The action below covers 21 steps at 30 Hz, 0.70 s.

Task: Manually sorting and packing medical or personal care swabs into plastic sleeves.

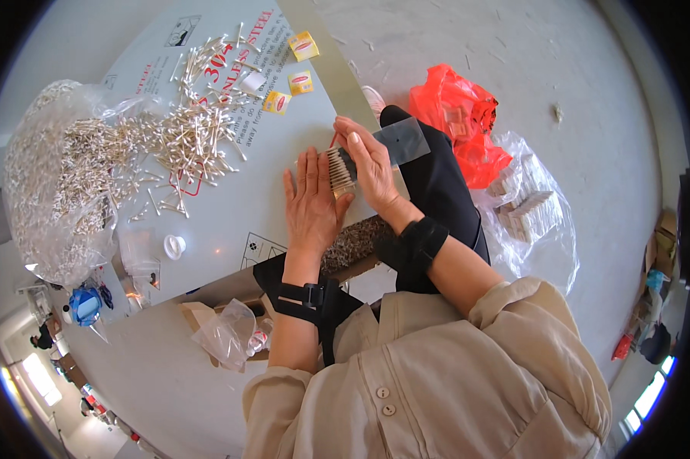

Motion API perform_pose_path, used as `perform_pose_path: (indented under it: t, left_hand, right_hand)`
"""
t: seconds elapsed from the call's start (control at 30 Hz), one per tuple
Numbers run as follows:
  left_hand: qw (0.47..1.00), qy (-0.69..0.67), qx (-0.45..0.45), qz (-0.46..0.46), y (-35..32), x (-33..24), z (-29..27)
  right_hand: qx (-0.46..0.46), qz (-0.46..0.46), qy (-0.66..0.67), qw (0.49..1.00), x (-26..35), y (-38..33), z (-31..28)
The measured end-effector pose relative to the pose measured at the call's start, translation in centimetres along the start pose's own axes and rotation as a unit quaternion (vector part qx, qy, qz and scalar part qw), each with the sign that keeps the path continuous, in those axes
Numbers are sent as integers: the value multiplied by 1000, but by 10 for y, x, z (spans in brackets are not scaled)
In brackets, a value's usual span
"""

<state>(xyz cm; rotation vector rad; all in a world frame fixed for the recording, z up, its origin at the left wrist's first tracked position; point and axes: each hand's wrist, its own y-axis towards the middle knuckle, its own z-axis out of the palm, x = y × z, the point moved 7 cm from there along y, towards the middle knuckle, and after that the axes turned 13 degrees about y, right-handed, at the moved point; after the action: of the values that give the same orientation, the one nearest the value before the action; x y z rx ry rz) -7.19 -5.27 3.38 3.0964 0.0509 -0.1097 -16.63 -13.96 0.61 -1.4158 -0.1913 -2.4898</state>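
- The counter (257,191) has two near edges: one slants down the upper middle of the frame, the other rises from lower left toward the centre, passing under the left forearm.
- Close to where those edges converge, at mid-frame, is a row of cotton swabs (339,172), lined up side by side between the hands.
- Left hand (313,210): fingers nearly straight and together beside the row, thumb spread toward its lower end; I cannot tell whether they grip it.
- Right hand (375,172): fingers bent closed on a grey translucent plastic sleeve (405,141), which sticks out to the right past the counter edge, above a dark-trousered leg (444,191). The hand covers much of it, so how it meets the row is probably best left unsaid.
- A strip of bare film separates the left hand from a loose swab pile (200,141) at upper left.
- A bulging clear bag of swabs (35,183) fills the far left; three small yellow boxes (301,82) line the upper edge side.
- A white round cap (174,246) sits lower left.
- On the floor (574,76), a red bag (456,115) and a clear bag (563,237) with white bundles occupy the right.
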Motion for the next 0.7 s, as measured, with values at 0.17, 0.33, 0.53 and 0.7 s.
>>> perform_pose_path:
  t: [0.17,0.33,0.53,0.7]
  left_hand:
    - [951,-244,-170,-89,4,19,-5]
    - [841,-450,-230,-195,11,29,1]
    - [766,-565,-238,-194,15,34,13]
    - [655,-689,-253,-179,11,48,20]
  right_hand:
    - [-20,-69,-68,995,6,-19,7]
    - [-25,-86,-77,993,8,-14,13]
    - [-2,-78,-103,992,5,-4,18]
    - [-37,-58,-26,997,-3,3,7]
